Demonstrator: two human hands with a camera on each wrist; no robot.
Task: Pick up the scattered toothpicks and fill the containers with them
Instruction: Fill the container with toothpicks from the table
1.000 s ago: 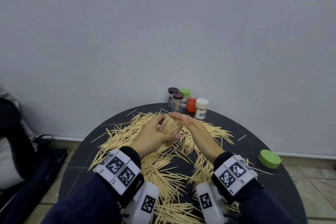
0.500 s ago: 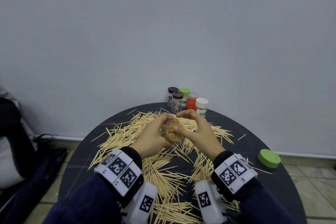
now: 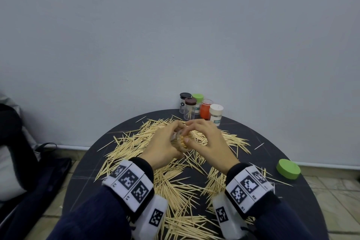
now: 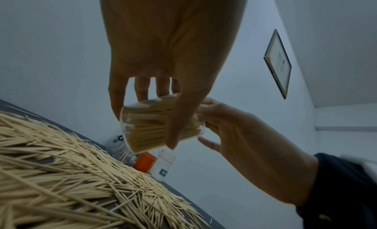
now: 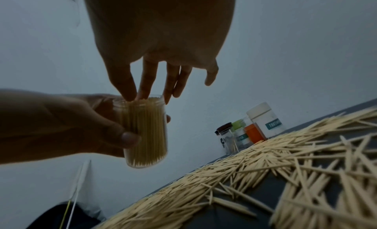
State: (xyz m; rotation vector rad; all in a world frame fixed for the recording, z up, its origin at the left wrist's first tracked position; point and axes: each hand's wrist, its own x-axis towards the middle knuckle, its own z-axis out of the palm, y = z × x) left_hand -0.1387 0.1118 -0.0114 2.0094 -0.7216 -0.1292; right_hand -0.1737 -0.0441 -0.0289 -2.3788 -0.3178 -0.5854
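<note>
The left hand is raised above the middle of the round dark counter, its fingers and thumb curled round a clear container packed full of upright toothpicks; in the left wrist view the thumb lies across the container's side and the other fingers wrap behind it. The container is held clear of the counter, open end up and tilted a little toward the person. The right hand reaches in from the right with its fingers hanging downward; the tips of the thumb and forefinger touch the toothpick ends at the container's mouth, while the remaining fingers are spread loosely beside the rim. Whether they pinch any toothpick cannot be told. Both wrists carry white bands printed with black square markers, over dark blue sleeves.

Loose toothpicks lie scattered thickly across most of the counter, from the far side to the near edge. At the far edge, against the wall, stands a cluster of small jars: one with a black lid, one with a brown lid holding a few toothpicks, one with a green lid, an orange one, and a white one whose teal label reads "TOOTHPI", the rest being cut off. A green lid lies by itself near the right edge of the counter.
</note>
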